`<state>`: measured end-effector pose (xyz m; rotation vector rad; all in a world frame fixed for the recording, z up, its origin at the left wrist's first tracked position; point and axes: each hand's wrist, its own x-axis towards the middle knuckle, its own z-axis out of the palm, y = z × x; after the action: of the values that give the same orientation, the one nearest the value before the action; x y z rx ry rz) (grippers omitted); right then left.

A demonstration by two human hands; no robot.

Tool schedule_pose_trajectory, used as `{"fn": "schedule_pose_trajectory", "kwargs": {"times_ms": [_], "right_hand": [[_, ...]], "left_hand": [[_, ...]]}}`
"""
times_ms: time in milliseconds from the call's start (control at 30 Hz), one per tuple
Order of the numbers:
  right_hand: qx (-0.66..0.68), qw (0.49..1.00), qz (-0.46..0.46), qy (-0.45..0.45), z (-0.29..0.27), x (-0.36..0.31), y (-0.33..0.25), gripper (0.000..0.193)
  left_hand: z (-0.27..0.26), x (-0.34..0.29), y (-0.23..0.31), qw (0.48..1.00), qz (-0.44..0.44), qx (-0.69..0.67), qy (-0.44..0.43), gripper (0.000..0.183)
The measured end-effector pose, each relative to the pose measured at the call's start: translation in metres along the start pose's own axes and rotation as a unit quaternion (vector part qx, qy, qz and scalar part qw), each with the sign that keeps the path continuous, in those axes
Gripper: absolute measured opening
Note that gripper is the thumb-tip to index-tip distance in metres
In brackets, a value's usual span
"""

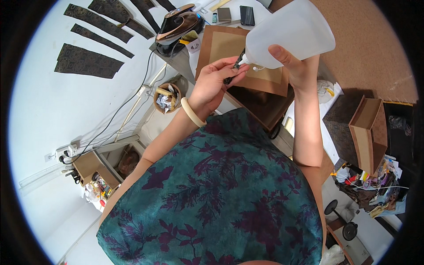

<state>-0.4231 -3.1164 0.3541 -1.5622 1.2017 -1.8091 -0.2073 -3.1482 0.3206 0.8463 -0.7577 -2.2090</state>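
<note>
Squeeze bottle, translucent white, is gripped in the right hand above the worktable, its nozzle at a dark strip pinched between the thumb and fingers of the left hand; whether they touch is unclear. Below lies a brown-bordered tan panel. Near it on the table are a steam iron and a smartphone. Dark patterned fabric pieces show against the white wall; lower, a wastebasket holds crumpled paper. On the right, an open brown box stands near a heap of scraps.
</note>
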Motion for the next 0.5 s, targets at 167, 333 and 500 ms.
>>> {"fn": "schedule_pose_trajectory", "kwargs": {"times_ms": [167, 333, 500], "right_hand": [[0.002, 1.0, -0.015, -0.001, -0.0029, -0.002, -0.0005, 0.048], [0.004, 1.0, -0.019, 0.006, -0.0007, -0.003, -0.0014, 0.046], [0.002, 0.999, -0.026, 0.022, -0.0004, -0.0017, -0.0055, 0.046]], "left_hand": [[0.0049, -0.0025, 0.0022, 1.0, 0.003, 0.0, -0.008, 0.031], [0.0047, -0.0029, 0.0024, 1.0, 0.004, 0.0, -0.011, 0.031], [0.0061, -0.0029, 0.0038, 1.0, 0.001, -0.005, -0.014, 0.03]]}}
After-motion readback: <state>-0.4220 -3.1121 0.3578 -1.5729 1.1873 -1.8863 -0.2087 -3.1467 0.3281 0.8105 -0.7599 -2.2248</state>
